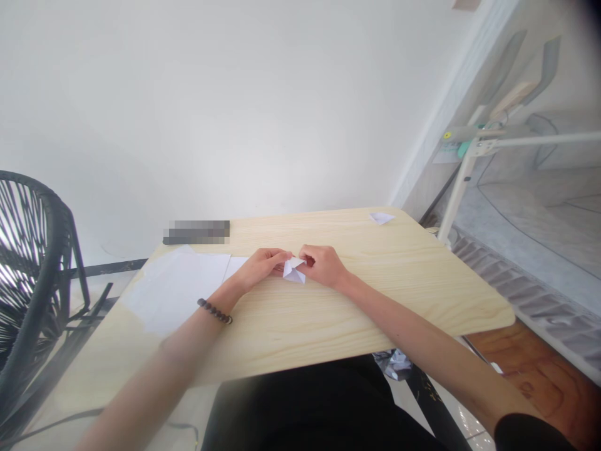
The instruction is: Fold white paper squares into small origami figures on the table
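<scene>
A small folded white paper piece (pixel 294 271) is held just above the light wooden table (pixel 375 294), near its middle. My left hand (pixel 263 264) pinches its left side with closed fingers; a dark bead bracelet (pixel 215 311) circles that wrist. My right hand (pixel 322 264) grips the paper's right side, fingers curled shut. Both hands meet over the paper.
Flat white paper sheets (pixel 176 285) lie on the table to the left of my hands. Another small folded paper (pixel 381 217) rests at the far right corner. A black wire chair (pixel 32 269) stands at left, a white metal stand (pixel 462 181) at right.
</scene>
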Available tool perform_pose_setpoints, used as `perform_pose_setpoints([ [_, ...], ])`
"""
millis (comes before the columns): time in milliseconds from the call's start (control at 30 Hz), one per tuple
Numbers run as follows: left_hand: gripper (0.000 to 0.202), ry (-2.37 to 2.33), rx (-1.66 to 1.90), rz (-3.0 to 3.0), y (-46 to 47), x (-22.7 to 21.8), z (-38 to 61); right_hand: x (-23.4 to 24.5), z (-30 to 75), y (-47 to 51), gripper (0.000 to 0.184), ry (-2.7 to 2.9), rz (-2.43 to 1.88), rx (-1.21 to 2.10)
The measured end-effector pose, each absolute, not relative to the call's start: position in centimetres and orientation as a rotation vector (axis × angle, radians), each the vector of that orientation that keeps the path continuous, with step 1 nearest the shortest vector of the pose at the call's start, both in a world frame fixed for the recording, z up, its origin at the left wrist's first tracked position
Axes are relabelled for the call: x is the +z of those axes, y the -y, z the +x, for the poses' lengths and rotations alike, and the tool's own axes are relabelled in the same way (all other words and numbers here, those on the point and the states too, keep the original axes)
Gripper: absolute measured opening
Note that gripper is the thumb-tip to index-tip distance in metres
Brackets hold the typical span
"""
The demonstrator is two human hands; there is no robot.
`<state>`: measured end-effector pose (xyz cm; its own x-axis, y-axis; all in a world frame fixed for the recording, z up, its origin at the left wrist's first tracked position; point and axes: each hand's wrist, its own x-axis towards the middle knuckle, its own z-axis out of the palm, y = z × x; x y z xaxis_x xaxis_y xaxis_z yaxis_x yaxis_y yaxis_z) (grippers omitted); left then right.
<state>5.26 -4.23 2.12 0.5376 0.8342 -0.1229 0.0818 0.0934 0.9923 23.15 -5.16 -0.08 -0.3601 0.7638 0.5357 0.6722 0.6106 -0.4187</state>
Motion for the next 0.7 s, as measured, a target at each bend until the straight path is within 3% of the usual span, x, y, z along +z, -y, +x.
perform_pose_setpoints([
  [200, 0.031, -0.904, 0.732, 1.336, 3.83, 1.72, 5.1, 0.17, 23.55, 5.03, 0.006, 2.055, -1.018, 0.434],
  [333, 0.034, -0.866, 0.762, 1.28, 3.73, 1.54, 4.97, 0.41, 23.57, 5.14, 0.017, 2.026, -0.936, 0.574],
  [700, 0.041, -0.877, 0.775, 1.249, 3.61, 1.37, 4.77, 0.57, 24.21, 4.93, 0.01, 2.034, -0.934, 0.772],
])
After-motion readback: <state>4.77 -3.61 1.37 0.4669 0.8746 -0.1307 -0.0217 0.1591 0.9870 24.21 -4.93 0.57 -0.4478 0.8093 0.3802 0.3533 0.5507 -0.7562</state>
